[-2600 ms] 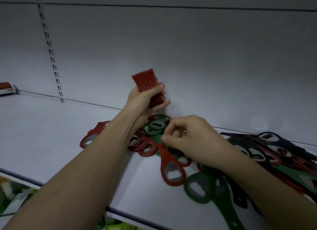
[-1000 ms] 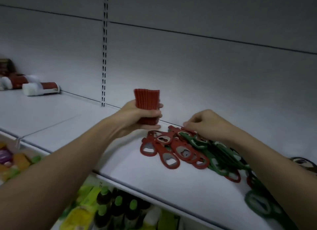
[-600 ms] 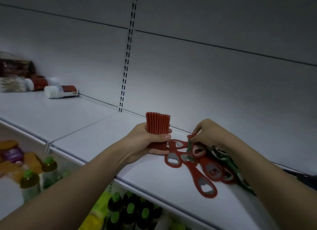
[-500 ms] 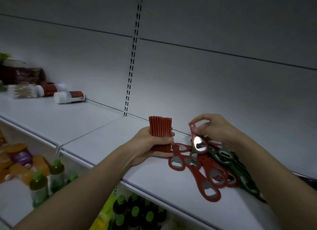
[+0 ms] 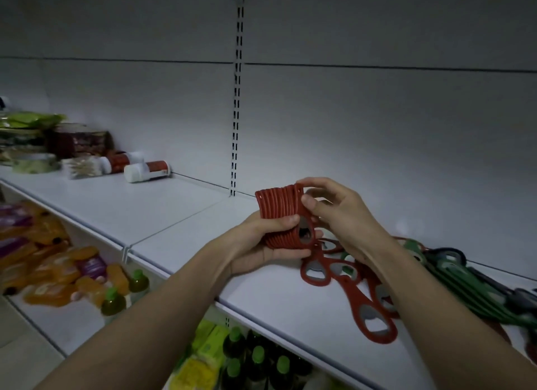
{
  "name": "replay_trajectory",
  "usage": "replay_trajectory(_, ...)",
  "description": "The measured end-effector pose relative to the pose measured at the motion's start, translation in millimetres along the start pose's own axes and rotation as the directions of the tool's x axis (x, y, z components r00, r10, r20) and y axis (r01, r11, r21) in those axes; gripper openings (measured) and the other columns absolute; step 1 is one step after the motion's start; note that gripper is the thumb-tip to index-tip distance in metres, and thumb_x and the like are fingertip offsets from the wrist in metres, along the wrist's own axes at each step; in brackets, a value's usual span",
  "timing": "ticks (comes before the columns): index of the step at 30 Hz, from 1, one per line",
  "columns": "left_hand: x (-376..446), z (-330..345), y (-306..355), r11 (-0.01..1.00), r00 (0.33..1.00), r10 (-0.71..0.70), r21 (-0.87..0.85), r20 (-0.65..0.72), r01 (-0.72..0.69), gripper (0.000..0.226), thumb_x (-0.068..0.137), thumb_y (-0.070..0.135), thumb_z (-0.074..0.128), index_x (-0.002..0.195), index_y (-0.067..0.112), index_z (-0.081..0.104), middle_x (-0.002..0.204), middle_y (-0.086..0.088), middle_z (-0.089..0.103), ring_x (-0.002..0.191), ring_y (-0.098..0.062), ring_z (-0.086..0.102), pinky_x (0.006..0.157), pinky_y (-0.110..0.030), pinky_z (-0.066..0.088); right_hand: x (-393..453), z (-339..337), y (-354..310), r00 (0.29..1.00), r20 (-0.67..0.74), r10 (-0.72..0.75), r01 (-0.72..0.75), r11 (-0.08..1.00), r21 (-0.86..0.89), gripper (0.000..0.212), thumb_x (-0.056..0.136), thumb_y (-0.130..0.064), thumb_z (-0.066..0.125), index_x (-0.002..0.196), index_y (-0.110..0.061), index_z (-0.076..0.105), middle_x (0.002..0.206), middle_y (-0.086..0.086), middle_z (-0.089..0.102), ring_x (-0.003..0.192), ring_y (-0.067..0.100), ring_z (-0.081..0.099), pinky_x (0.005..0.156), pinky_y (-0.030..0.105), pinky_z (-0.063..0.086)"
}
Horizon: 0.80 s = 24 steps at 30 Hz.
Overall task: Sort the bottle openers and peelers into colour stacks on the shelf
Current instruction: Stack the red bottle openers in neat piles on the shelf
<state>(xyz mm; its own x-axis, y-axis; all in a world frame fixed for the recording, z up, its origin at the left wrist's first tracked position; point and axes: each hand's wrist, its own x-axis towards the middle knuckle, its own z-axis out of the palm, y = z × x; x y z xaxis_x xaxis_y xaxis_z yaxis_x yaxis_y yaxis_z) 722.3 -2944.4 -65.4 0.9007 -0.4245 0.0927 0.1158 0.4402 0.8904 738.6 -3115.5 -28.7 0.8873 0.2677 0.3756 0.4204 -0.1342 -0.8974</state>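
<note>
Head view, red opener stack (image 5: 279,206) between both hands

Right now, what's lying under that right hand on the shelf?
Loose red bottle openers lie on the shelf below the right hand. The wrist covers where they meet the green ones.

Two white-capped red tubes (image 5: 146,171) lie on their sides at the far left, beside a cotton-swab pack (image 5: 82,168) and dark boxes (image 5: 78,141). Below, green-capped bottles (image 5: 139,282) stand beside orange pouches (image 5: 58,270).
</note>
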Motion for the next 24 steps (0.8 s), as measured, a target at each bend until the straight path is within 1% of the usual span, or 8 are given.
replay_trajectory(4, 2, 3, -2, 0.996, 0.996, 0.012, 0.093, -0.088, -0.003, 0.046, 0.080, 0.005, 0.070, 0.125, 0.004, 0.060, 0.112, -0.017, 0.069, 0.102, -0.030, 0.070, 0.075, -0.044, 0.060, 0, 4, 12, 0.998, -0.065, 0.016, -0.024, 0.992, -0.123, 0.019, 0.096, -0.027, 0.061, 0.114, -0.033, 0.062, 0.102, -0.002, 0.066, 0.085, 0.012, 0.069, 0.075, 0.033, 0.059)
replay_trajectory(9, 18, -3, 12, 0.935, 0.950, 0.101, 0.354, -0.296, 0.011, 0.031, 0.078, -0.003, 0.076, 0.107, -0.003, 0.064, 0.101, -0.022, 0.065, 0.094, -0.029, 0.066, 0.072, -0.049, 0.060, 2, 20, 25, 0.984, -0.131, 0.123, -0.160, 0.932, -0.326, 0.027, 0.101, -0.036, 0.047, 0.125, -0.022, 0.049, 0.112, -0.001, 0.057, 0.091, 0.010, 0.058, 0.066, 0.021, 0.042)
replay_trajectory(11, 26, -10, 33, 0.844, 0.929, 0.152, 0.533, -0.336, 0.054, 0.030, 0.075, -0.002, 0.080, 0.099, -0.001, 0.063, 0.092, -0.021, 0.064, 0.083, -0.028, 0.066, 0.070, -0.050, 0.061, 1, 24, 26, 0.993, -0.079, 0.088, -0.114, 0.889, -0.443, 0.026, 0.101, -0.032, 0.048, 0.124, -0.022, 0.049, 0.114, -0.001, 0.053, 0.093, 0.013, 0.056, 0.068, 0.023, 0.043)
replay_trajectory(15, 42, -38, 72, 0.619, 0.869, 0.167, 0.735, -0.466, 0.275, 0.036, 0.073, -0.002, 0.082, 0.103, 0.003, 0.061, 0.092, -0.013, 0.061, 0.080, -0.026, 0.064, 0.059, -0.045, 0.061, -5, 33, 33, 0.971, 0.183, 0.152, 0.031, 0.680, -0.732, 0.023, 0.098, -0.032, 0.049, 0.119, -0.025, 0.057, 0.120, -0.001, 0.047, 0.120, 0.019, 0.041, 0.101, 0.036, 0.038)
replay_trajectory(17, 52, -54, 84, 0.506, 0.816, 0.155, 0.754, -0.556, 0.418, 0.044, 0.072, -0.002, 0.083, 0.109, 0.002, 0.059, 0.100, -0.017, 0.059, 0.084, -0.032, 0.064, 0.054, -0.046, 0.060, -7, 38, 35, 0.946, 0.253, 0.202, 0.085, 0.600, -0.796, 0.027, 0.099, -0.037, 0.047, 0.123, -0.026, 0.053, 0.125, -0.001, 0.044, 0.123, 0.019, 0.035, 0.103, 0.036, 0.034)
replay_trajectory(19, 64, -67, 90, 0.429, 0.760, 0.144, 0.732, -0.634, 0.529, 0.051, 0.071, -0.002, 0.084, 0.113, 0.002, 0.056, 0.109, -0.020, 0.056, 0.087, -0.037, 0.064, 0.053, -0.048, 0.060, -7, 41, 35, 0.948, 0.245, 0.200, 0.081, 0.595, -0.800, 0.026, 0.099, -0.038, 0.046, 0.122, -0.027, 0.051, 0.126, -0.003, 0.043, 0.123, 0.018, 0.034, 0.098, 0.033, 0.031)
replay_trajectory(22, 78, -77, 88, 0.368, 0.707, 0.139, 0.699, -0.694, 0.614, 0.059, 0.068, 0.001, 0.087, 0.116, 0.002, 0.052, 0.115, -0.022, 0.055, 0.090, -0.040, 0.064, 0.069, -0.052, 0.061, -6, 40, 35, 0.954, 0.238, 0.183, 0.078, 0.613, -0.786, 0.024, 0.099, -0.038, 0.047, 0.121, -0.028, 0.052, 0.125, -0.004, 0.044, 0.122, 0.018, 0.035, 0.100, 0.033, 0.032)
replay_trajectory(24, 90, -81, 82, 0.272, 0.694, 0.166, 0.709, -0.700, 0.650, 0.064, 0.066, 0.004, 0.088, 0.118, 0.003, 0.051, 0.117, -0.022, 0.057, 0.100, -0.041, 0.064, 0.084, -0.050, 0.058, -5, 39, 36, 0.956, 0.243, 0.166, 0.090, 0.621, -0.778, 0.024, 0.099, -0.037, 0.047, 0.121, -0.030, 0.053, 0.125, -0.005, 0.045, 0.121, 0.017, 0.035, 0.099, 0.033, 0.031)
